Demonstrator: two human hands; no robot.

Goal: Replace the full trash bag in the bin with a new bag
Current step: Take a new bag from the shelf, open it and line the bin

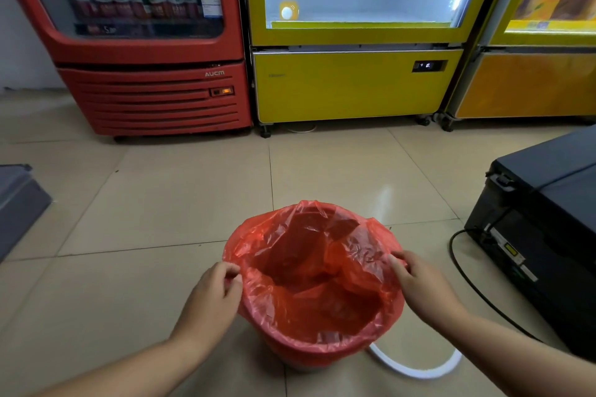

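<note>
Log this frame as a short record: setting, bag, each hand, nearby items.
setting: tiled floor before a red drinks cooler and a yellow glass-door cooler
bag: thin red plastic bag lining the bin, mouth open, folded over the rim
left hand: pinching the bag's left edge
right hand: gripping the bag's right edge
nearby: white ring on floor; black machine at right

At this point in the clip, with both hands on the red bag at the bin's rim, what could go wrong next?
1. The red bag is thin and crinkled; the left hand and right hand pulling its edge apart could tear it.
2. The far edge stands up loose rather than folded over the rim, so it may slip into the bin.
3. The white ring lies on the floor against the bin's base, where it could be stepped on.
</note>
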